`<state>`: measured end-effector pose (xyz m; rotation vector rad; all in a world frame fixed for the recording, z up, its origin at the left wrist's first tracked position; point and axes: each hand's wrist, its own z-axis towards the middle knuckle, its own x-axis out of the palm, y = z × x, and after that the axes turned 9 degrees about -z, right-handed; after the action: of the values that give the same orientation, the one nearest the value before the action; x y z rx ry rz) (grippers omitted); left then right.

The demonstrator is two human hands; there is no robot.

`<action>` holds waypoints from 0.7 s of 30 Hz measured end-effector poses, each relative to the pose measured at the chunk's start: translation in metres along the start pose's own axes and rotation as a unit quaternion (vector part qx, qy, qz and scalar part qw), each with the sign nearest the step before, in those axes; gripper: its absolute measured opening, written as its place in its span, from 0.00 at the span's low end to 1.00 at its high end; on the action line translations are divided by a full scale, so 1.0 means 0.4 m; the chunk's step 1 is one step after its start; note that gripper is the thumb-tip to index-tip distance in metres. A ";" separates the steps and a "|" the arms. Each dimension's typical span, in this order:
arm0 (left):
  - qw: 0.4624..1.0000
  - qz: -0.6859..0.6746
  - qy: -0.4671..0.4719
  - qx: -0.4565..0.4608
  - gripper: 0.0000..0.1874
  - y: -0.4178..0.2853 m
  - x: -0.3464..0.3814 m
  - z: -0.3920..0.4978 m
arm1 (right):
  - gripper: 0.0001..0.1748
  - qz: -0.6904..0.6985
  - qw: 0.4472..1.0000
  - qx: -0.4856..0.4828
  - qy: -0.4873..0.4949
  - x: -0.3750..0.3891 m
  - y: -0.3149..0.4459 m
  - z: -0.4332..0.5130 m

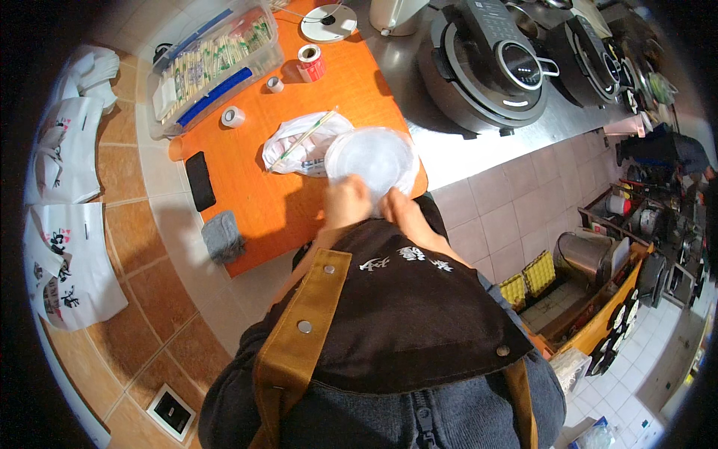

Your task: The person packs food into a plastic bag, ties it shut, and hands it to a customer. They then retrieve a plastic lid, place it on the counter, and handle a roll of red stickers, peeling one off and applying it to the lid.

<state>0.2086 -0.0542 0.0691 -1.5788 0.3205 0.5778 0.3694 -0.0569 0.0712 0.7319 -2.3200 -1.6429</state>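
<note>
A round translucent plastic container [373, 154] with a pale lid stands at the near right corner of the orange table. Blurred by motion, my left hand [348, 199] is curled at its near left edge. My right hand [399, 206] grips the near right edge, fingertips turned inward. Thin clear plastic shows between both hands; whether it is the container's wall or a bag around it, I cannot tell. Touching the container on the left lies a white plastic bag [286, 134] with contents. A paper-sleeved pair of disposable chopsticks [303, 140] rests across that bag.
The orange table [258, 210] holds a clear bin [219, 62] of wrapped chopsticks, tape rolls [233, 117], a red label roll [311, 62], a black phone [200, 181] and a grey cloth [222, 237]. Electric pressure cookers [488, 73] stand on a steel counter [449, 160] at right.
</note>
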 end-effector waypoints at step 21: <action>0.927 -0.347 -0.016 -0.145 0.08 0.247 -0.095 -0.062 | 0.03 -0.261 0.943 -0.121 -0.167 -0.109 -0.130 -0.041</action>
<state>0.1286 -0.0937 0.0067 -1.8220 -0.3661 0.0935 0.4282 -0.0620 0.0339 1.1609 -2.1799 -2.3971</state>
